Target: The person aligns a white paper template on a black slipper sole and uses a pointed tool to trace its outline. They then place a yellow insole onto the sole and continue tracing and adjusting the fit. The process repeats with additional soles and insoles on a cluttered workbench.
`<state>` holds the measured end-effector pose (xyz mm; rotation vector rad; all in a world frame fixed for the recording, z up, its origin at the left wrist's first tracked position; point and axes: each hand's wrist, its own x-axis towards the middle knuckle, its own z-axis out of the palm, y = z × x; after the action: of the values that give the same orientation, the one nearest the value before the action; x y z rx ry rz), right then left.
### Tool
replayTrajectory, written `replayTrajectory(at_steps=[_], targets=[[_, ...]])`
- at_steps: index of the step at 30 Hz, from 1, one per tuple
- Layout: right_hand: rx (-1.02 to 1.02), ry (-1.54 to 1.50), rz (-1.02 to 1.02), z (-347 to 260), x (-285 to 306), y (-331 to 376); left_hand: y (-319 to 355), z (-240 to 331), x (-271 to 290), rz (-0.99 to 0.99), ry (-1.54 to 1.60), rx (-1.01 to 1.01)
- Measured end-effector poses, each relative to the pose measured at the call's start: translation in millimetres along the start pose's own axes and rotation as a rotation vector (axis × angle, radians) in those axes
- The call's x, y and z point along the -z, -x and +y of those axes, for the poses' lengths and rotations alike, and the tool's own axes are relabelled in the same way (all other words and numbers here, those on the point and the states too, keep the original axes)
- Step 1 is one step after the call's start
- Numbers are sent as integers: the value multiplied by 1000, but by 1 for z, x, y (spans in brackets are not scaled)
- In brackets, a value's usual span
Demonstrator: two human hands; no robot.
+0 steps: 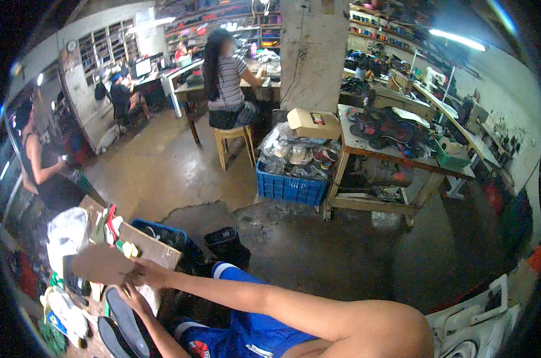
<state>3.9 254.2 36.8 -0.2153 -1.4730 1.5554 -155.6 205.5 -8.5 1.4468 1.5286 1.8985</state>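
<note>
Cardboard sheet (100, 264), brown and flat, sits low-left in frame over a wooden bench (157, 249). Right hand (144, 272) reaches across from the right and pinches the sheet's right edge, fingers closed on it. Left hand (129, 295) is just below, fingers spread open, fingertips at or under the sheet's lower edge; cannot tell if it actually grips anything.

2 dark shoe insoles (122, 325) lie side by side just under the left hand, near the bottom edge. White plastic bag (67, 234) sits above-left of the sheet, touching or just beside it. Red and green scraps (110, 224) are on the bench top just above the sheet. Blue shorts (246, 328) on the person's lap fill the low centre.

Blue crate (289, 186) packed with bagged goods stands mid-floor, well apart from the hands, with a tan box (313, 123) on top. Wooden table (395, 156) loaded with sandal parts is just right of it. 1 person on a stool (234, 143) works at a far desk, back to camera. Another person (43, 167) stands at far left near the bench.
</note>
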Motion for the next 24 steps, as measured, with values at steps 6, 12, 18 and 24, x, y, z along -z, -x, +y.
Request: replayTrajectory(at_steps=[6,12,18,24], targets=[[-9,220,212,16,-1,35,25,-25,-17,-99,-46,110],[-106,224,241,-43,30,139,96,63,-39,-396,-130,199],[-265,-129,615,-44,54,204,149,119,-100,-584,29,289],[-469,-185,917,-45,91,241,143,124,-156,-859,-232,343]])
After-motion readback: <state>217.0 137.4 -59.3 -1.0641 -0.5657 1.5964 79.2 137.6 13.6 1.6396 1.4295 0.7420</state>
